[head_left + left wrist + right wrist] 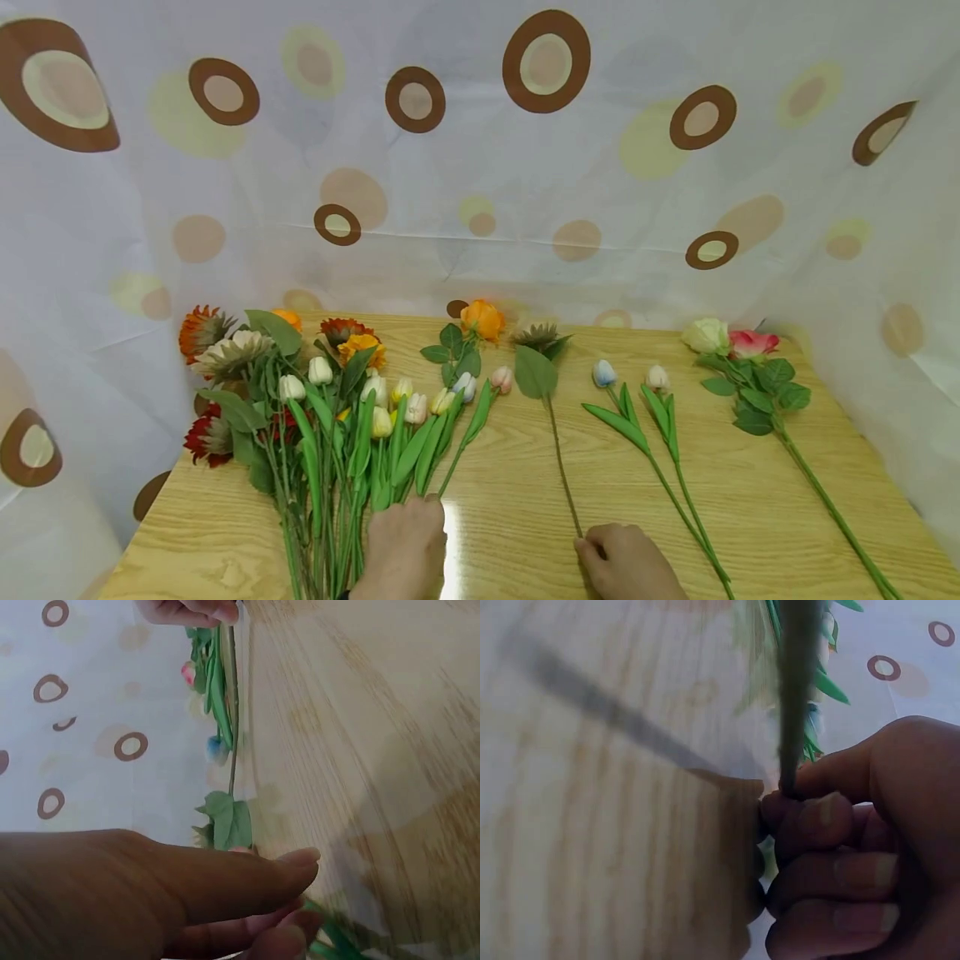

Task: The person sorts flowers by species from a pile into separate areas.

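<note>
A person's right hand [626, 562] pinches the bare lower end of a long brown stem between thumb and curled fingers. That stem belongs to a grey-green-headed flower with broad green leaves [536, 372], lying on a light wood-grain table [513, 517], its head pointing away from the person.

The left hand [405, 546] is over the right edge of a large pile of artificial flowers [309, 446] in white, yellow, orange and red. Its thumb lies straight above bent fingers; whether they grip the stem of the pale-pink, green-leaved tulip [501, 380] beside them, I cannot tell.

Beyond lies an orange rose [482, 321]. Right of the held stem are 2 tulips, blue [603, 373] and whitish [657, 378], then a white rose [705, 336] and a pink rose [753, 343].
</note>
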Demonstrator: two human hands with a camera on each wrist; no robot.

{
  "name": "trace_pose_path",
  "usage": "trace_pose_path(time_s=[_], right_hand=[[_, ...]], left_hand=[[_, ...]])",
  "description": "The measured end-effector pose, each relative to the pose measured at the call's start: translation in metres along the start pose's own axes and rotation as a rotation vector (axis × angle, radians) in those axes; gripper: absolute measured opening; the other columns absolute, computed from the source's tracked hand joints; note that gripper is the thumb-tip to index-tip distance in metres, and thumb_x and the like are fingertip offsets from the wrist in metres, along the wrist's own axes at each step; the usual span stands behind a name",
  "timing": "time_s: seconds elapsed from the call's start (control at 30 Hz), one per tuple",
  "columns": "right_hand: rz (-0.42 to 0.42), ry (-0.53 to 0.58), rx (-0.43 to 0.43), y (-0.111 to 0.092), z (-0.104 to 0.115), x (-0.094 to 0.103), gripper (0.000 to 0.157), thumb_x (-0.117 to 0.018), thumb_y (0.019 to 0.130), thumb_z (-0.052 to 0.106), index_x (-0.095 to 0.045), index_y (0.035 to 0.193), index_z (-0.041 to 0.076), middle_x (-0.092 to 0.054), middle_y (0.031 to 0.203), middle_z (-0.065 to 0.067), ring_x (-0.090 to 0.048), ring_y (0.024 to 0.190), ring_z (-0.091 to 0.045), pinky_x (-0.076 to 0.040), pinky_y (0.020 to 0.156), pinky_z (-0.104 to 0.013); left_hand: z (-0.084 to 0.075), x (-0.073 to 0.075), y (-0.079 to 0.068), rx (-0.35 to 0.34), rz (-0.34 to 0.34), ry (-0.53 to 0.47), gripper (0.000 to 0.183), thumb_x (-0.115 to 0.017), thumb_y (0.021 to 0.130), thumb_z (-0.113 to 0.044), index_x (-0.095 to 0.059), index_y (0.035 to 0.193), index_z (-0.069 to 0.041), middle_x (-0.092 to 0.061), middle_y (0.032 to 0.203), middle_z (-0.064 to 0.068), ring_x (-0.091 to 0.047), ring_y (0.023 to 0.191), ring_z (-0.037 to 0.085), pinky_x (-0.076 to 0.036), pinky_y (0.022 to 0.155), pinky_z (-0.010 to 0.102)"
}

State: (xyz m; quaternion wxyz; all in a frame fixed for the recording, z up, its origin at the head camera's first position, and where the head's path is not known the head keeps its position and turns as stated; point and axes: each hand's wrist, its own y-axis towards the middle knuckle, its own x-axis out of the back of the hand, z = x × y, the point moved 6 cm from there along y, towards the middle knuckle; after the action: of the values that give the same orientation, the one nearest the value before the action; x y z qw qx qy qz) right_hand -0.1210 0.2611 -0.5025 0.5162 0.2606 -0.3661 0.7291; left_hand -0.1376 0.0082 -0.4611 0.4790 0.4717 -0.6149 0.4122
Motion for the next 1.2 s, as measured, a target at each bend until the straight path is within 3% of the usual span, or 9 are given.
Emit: trace_pose_path(time_s=[0.1, 0.2, 0.3, 0.4, 0.57, 0.8, 0.9, 1.1, 1.2], right_hand=[[0.018, -0.048, -0.033, 0.002, 0.003, 0.0, 0.029, -0.063, 0.096, 0.021, -0.065, 0.069, 0.01, -0.061, 0.063, 0.004, -0.06, 0.059, -0.013, -0.052, 0.058, -0.032], [0.013, -0.098, -0.089, 0.003, 0.003, 0.002, 0.021, -0.066, 0.094, 0.026, -0.075, 0.084, 0.009, -0.074, 0.08, -0.001, -0.071, 0.076, -0.023, -0.057, 0.07, -0.046], [-0.005, -0.108, -0.119, 0.002, 0.002, 0.003, 0.028, -0.068, 0.093, 0.031, -0.071, 0.074, 0.011, -0.068, 0.069, 0.002, -0.065, 0.064, -0.018, -0.054, 0.06, -0.036], [-0.027, -0.102, -0.097, 0.0, 0.0, 0.004, 0.041, -0.067, 0.093, 0.036, -0.055, 0.06, 0.016, -0.046, 0.053, 0.007, -0.044, 0.048, -0.009, -0.036, 0.047, -0.025], [-0.033, -0.059, -0.052, -0.004, -0.005, 0.004, 0.045, -0.065, 0.094, 0.042, -0.048, 0.06, 0.018, -0.037, 0.051, 0.009, -0.033, 0.045, -0.005, -0.027, 0.045, -0.021], [-0.055, -0.004, -0.044, -0.011, -0.008, 0.007, 0.04, -0.063, 0.096, 0.038, -0.052, 0.063, 0.017, -0.036, 0.05, 0.01, -0.028, 0.043, -0.003, -0.025, 0.043, -0.019], [-0.078, 0.018, -0.008, -0.013, -0.001, 0.008, 0.038, -0.063, 0.097, 0.035, -0.052, 0.065, 0.018, -0.035, 0.05, 0.011, -0.027, 0.043, 0.0, -0.025, 0.043, -0.018], [-0.179, 0.118, 0.21, -0.017, 0.027, 0.01, 0.025, -0.062, 0.098, 0.021, -0.061, 0.074, 0.017, -0.039, 0.053, 0.017, -0.03, 0.045, 0.008, -0.032, 0.042, -0.017], [-0.133, 0.277, 0.328, -0.021, 0.048, 0.005, 0.014, -0.06, 0.099, 0.012, -0.066, 0.086, 0.009, -0.05, 0.056, 0.011, -0.037, 0.048, 0.01, -0.038, 0.041, -0.018]], left_hand=[[0.006, 0.004, 0.001, 0.034, -0.042, 0.015, 0.028, -0.083, 0.08, -0.023, -0.065, 0.085, -0.001, -0.058, 0.069, 0.006, -0.046, 0.041, 0.014, -0.036, 0.037, 0.028], [0.008, 0.007, 0.0, 0.03, -0.101, 0.017, 0.028, -0.083, 0.078, -0.017, -0.06, 0.072, -0.004, -0.051, 0.064, 0.003, -0.042, 0.04, 0.012, -0.033, 0.038, 0.026], [0.004, 0.007, -0.001, 0.0, -0.127, 0.008, 0.045, -0.076, 0.082, -0.005, -0.041, 0.056, -0.014, -0.03, 0.055, -0.005, -0.025, 0.041, 0.007, -0.022, 0.039, 0.022], [0.001, 0.006, 0.0, 0.0, -0.111, 0.001, 0.059, -0.067, 0.083, 0.005, -0.02, 0.058, -0.02, -0.013, 0.059, -0.007, -0.01, 0.05, 0.008, -0.012, 0.045, 0.023], [0.002, 0.006, 0.004, 0.003, -0.021, -0.002, 0.055, -0.066, 0.082, 0.003, -0.021, 0.06, -0.021, -0.012, 0.059, -0.007, -0.009, 0.055, 0.01, -0.01, 0.051, 0.027], [0.012, 0.01, 0.006, -0.032, 0.048, -0.149, 0.038, -0.069, 0.079, -0.008, -0.038, 0.061, -0.02, -0.033, 0.054, -0.006, -0.029, 0.047, 0.01, -0.022, 0.048, 0.028], [0.014, 0.011, 0.007, -0.039, 0.068, -0.216, 0.038, -0.068, 0.08, -0.008, -0.038, 0.061, -0.02, -0.031, 0.054, -0.006, -0.028, 0.048, 0.01, -0.022, 0.048, 0.028], [0.01, 0.017, 0.009, -0.075, 0.187, -0.518, 0.01, -0.069, 0.089, -0.019, -0.068, 0.08, -0.021, -0.058, 0.067, -0.013, -0.049, 0.057, 0.004, -0.035, 0.051, 0.026], [-0.004, 0.019, 0.008, -0.128, 0.264, -0.704, 0.007, -0.071, 0.091, -0.027, -0.073, 0.091, -0.02, -0.068, 0.08, -0.013, -0.059, 0.067, 0.002, -0.044, 0.057, 0.024]])
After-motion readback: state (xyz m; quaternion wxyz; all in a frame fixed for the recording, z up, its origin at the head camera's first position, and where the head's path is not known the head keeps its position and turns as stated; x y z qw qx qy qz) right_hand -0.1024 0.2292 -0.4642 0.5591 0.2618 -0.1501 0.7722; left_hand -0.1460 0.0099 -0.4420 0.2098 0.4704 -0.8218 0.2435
